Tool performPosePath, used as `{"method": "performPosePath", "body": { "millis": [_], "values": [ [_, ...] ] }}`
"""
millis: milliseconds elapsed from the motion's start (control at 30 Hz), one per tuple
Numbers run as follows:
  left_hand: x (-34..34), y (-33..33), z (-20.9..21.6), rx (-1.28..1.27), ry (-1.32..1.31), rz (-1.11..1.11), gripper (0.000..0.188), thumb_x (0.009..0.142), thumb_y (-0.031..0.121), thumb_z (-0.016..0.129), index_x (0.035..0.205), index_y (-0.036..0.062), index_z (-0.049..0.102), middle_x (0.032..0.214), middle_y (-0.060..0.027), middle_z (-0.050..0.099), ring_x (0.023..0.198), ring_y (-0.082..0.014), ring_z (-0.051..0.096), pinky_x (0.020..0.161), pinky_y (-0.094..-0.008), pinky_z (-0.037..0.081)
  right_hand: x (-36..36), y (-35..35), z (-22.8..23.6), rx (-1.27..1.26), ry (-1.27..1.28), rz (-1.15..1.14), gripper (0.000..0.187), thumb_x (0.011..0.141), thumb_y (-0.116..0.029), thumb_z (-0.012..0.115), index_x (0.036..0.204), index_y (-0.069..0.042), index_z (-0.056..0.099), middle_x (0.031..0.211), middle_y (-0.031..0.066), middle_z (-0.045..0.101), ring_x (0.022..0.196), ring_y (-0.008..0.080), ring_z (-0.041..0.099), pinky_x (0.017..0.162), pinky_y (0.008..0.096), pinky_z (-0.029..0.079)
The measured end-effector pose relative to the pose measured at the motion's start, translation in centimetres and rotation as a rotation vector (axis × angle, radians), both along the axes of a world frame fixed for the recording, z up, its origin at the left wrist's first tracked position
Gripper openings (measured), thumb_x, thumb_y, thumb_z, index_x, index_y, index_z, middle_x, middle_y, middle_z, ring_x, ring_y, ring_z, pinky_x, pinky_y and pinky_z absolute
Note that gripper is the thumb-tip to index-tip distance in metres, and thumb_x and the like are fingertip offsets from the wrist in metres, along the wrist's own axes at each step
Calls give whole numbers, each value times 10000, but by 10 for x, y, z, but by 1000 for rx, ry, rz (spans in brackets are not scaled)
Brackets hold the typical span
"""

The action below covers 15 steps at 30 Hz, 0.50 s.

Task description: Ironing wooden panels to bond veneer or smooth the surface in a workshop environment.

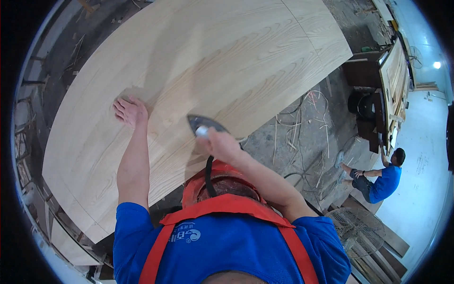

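A large pale wood-veneer panel (227,52) with flowing grain and thin seam lines lies before me. My left hand (131,111) rests on it, palm down, fingers stretched out and slightly spread. To its right, my right hand (221,146) grips the handle of an iron (207,124) with a dark pointed soleplate, its tip aimed up and left. The iron is over the panel's near part; whether it presses flat on the wood, I cannot tell. A black cord (208,175) hangs in front of my red apron (227,208).
Loose cables and thin wood strips (295,132) litter the floor right of the panel. Farther right, a co-worker (385,182) in a blue shirt crouches by a brown bench (366,73) stacked with boards. A wire-caged fan (357,232) stands at lower right, near planks (378,267).
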<state>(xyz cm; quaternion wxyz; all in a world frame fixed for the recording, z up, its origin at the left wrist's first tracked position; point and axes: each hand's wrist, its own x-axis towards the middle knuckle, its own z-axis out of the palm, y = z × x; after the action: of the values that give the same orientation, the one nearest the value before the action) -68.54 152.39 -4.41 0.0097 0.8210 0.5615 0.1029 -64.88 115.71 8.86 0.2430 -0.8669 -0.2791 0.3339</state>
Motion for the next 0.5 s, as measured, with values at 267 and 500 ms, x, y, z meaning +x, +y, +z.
{"method": "performPosePath", "body": {
  "millis": [267, 500],
  "values": [
    [-1, -7, 12, -6, 18, -8, 707, 1095, 521, 382, 1609, 35, 365, 1716, -160, 307, 1609, -325, 211, 1290, -527, 153, 92, -103, -17, -55, -168, -333, 451, 1033, -473, 639, 1066, -27, 698, 881, 263, 727, 865, 479, 719, 699, 526, 567],
    [11, -5, -2, 49, -21, -31, 690, 1083, 516, 434, 1571, 28, 421, 1679, -168, 376, 1593, -323, 255, 1278, -535, 175, 341, -259, -43, -211, -484, -774, 728, 1084, -561, 491, 841, 92, 702, 727, 301, 693, 772, 459, 750, 645, 529, 553]
  ]
}}
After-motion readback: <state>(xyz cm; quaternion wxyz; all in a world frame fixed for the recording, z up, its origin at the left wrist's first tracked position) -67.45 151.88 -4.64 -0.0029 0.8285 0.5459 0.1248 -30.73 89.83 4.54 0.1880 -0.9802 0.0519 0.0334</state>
